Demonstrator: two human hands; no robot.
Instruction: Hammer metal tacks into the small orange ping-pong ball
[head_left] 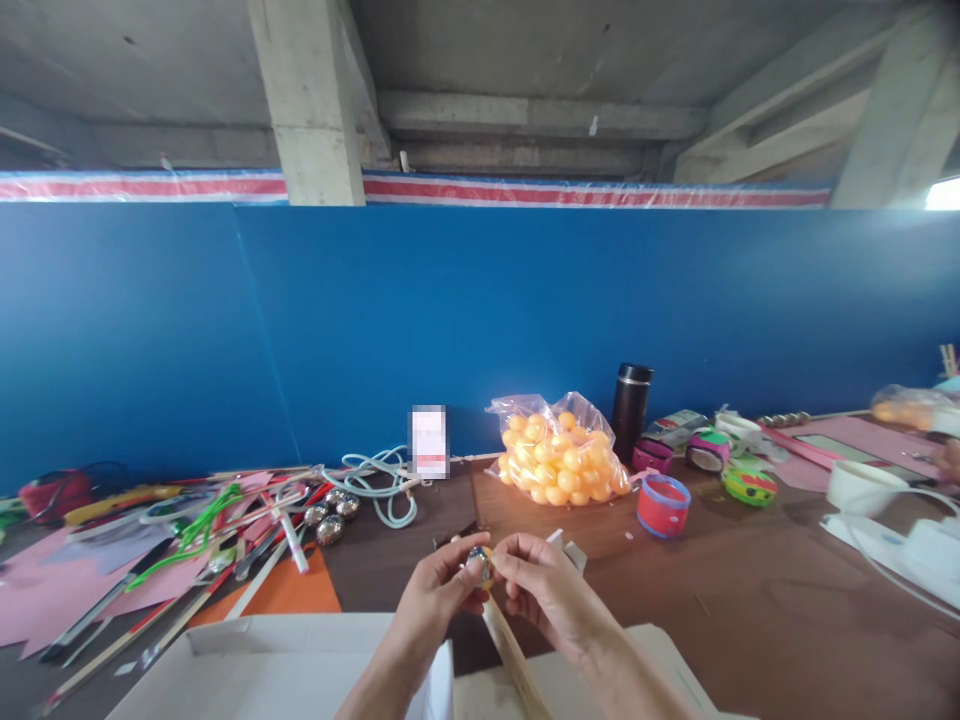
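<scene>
A small shiny silver ball (478, 562) is held in the fingertips of my left hand (435, 590), just above the table's near side. My right hand (551, 590) pinches at the ball's right edge. A bit of orange-yellow shows there, too small to name, and what lies between those fingertips is hidden. Below the two hands a pale wooden stick (514, 655) slants toward me. An open white box (300, 660) is under my left forearm, and a flat pale sheet of card (652, 665) lies below my right forearm.
Behind my hands are a clear bag of orange balls (559, 465), a black flask (631, 405) and a red-blue ring (664, 505). Silver balls (330, 515), a pale blue cord (375, 480) and scattered tools lie left. A white cup (862, 485) stands right. A blue partition (480, 300) closes the back.
</scene>
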